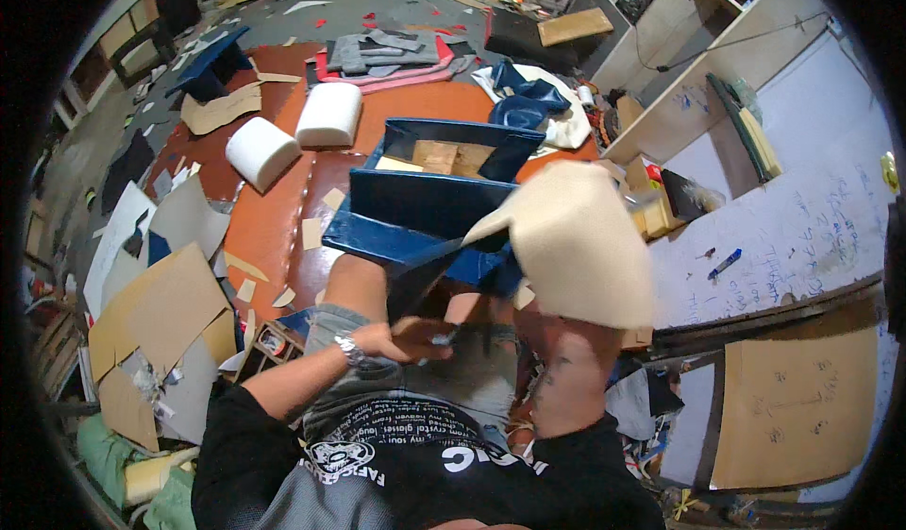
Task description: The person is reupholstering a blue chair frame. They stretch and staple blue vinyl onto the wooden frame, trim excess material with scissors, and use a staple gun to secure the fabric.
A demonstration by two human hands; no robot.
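Note:
A box-like frame wrapped in dark blue leatherette [429, 204] rests on my lap, its open top showing bare wood [439, 155]. My left hand [415, 337], a watch on its wrist, is closed on the lower flap of the blue cover; a small grey item shows at its fingers, too unclear to name. A cream foam sheet [580, 247] is raised over the frame's right side. My right forearm [566, 379] runs up under that sheet, and my right hand is hidden behind it, apparently holding it.
Two white foam rolls [262, 151] [328, 113] lie on a brown leatherette sheet [415, 105] on the floor ahead. Cardboard pieces [156, 313] and scraps lie at the left. At the right, a white board [793, 218] carries a blue pen [725, 264], with a cardboard panel [797, 407] below.

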